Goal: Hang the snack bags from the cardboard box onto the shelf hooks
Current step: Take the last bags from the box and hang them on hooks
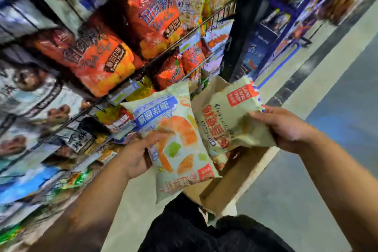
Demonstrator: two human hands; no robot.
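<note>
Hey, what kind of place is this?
Probably a supermarket or convenience-store aisle: wire shelves crowded with orange snack bags, and a cardboard box of stock below the blue-label bag in the left hand and the red-label bag in the right hand.

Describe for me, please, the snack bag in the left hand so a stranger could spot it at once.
Start at the open cardboard box beside the wire shelf. Two pale snack bags are held above it. The left hand grips the blue-banner bag, with an orange prawn picture; the right hand holds the red-lettered bag.
</note>
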